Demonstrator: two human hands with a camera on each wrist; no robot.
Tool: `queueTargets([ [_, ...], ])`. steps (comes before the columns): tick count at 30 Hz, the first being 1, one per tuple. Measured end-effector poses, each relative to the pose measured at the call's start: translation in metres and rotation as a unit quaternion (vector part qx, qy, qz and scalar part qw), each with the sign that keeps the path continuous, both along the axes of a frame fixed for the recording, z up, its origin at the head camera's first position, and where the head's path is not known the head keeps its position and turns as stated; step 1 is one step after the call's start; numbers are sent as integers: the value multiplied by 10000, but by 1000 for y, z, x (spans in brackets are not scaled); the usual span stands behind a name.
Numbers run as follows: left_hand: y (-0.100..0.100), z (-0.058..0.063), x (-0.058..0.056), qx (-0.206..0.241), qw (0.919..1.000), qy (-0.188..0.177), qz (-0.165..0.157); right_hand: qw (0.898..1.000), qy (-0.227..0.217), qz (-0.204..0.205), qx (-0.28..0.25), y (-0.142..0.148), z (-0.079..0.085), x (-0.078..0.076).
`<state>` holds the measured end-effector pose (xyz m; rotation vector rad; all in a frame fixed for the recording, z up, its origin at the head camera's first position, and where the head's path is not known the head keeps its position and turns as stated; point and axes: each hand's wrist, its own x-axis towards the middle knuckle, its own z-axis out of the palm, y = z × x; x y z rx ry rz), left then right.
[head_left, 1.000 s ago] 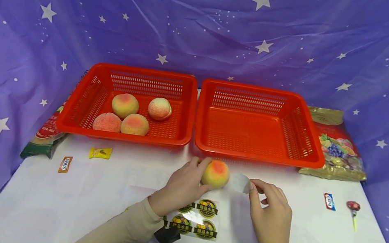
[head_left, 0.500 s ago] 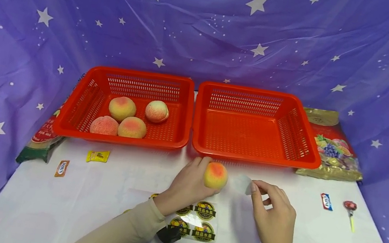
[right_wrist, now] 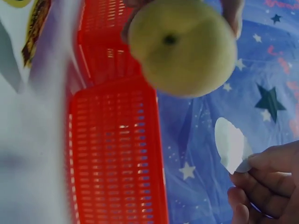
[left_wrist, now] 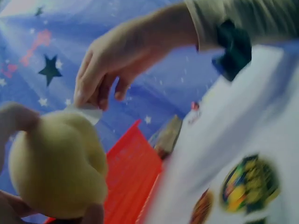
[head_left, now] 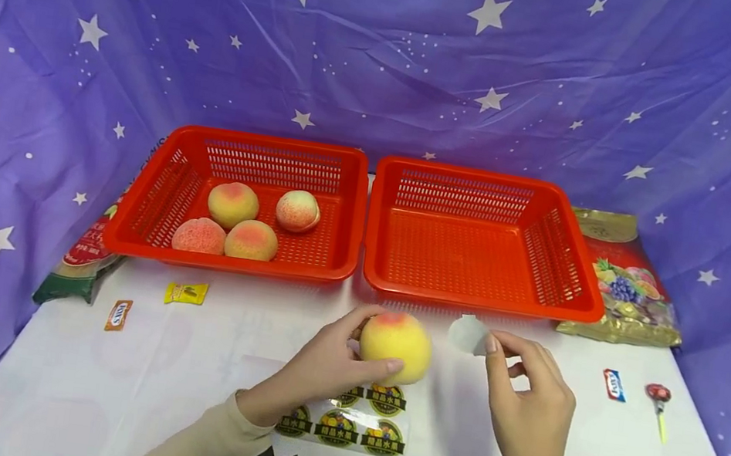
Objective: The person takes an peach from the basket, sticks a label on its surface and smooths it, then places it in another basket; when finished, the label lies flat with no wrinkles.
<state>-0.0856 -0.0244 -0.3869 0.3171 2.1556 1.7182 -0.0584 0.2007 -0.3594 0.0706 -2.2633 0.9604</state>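
Note:
A yellow peach with a red-orange blush (head_left: 399, 346) is gripped in my left hand (head_left: 335, 358), thumb across its near side. In the right wrist view the peach (right_wrist: 187, 56) shows its dark stem hollow. My right hand (head_left: 531, 407) pinches a round sticker (head_left: 467, 334) by its edge between thumb and forefinger. The sticker's pale side shows; its other face is hidden. A small gap separates sticker and peach in the head view. Below the left hand lies a sheet of round fruit stickers (head_left: 373, 421), partly covered by that arm.
Behind the hands stand two red baskets; several peaches (head_left: 251, 240) sit in the left basket (head_left: 230, 262), while the right basket (head_left: 481, 300) holds none. Candies (head_left: 186, 292) lie at the left, a blue-red candy (head_left: 613, 384) and a lollipop (head_left: 659, 394) at the right. Printed bags (head_left: 630, 289) flank the baskets.
The left hand has lifted the peach off the table toward the camera and turned it, so more yellow skin shows. The right hand has shifted slightly right with the sticker.

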Motion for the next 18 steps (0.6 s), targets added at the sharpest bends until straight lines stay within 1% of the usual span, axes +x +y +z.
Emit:
queueTargets([
  [2, -6, -3, 7, 620, 9968, -413, -285, 9997, 188, 141, -107, -4, 2, 0],
  [3, -8, -4, 10, 894, 9934, -574, -422, 9993, 253, 230, -155, -6, 3, 0],
  [5, -12, -7, 18, 1427, 9841, -829, -654, 9980, 382, 447, -233, -11, 4, 1],
  [8, -13, -9, 24, 2236, 9629, -1254, -843, 9947, 665, 741, -273, -19, 4, 0],
  [10, -12, -11, 26, 2768, 9448, -1527, -860, 9914, 913, 910, -237, -25, 4, -2],
  [12, -11, -12, 26, 3198, 9271, -1771, -822, 9873, 1163, 1066, -187, -31, 3, -4],
  [13, -10, -12, 26, 3341, 9210, -1841, -790, 9851, 1284, 1135, -130, -33, 3, -5],
  [14, -10, -13, 27, 3431, 9164, -1923, -741, 9827, 1408, 1198, -78, -36, 3, -6],
  [15, -10, -14, 27, 3496, 9137, -1947, -714, 9801, 1529, 1264, -24, -38, 3, -7],
  [18, -11, -17, 28, 3535, 9121, -1959, -689, 9717, 1894, 1405, 156, -44, 3, -11],
])
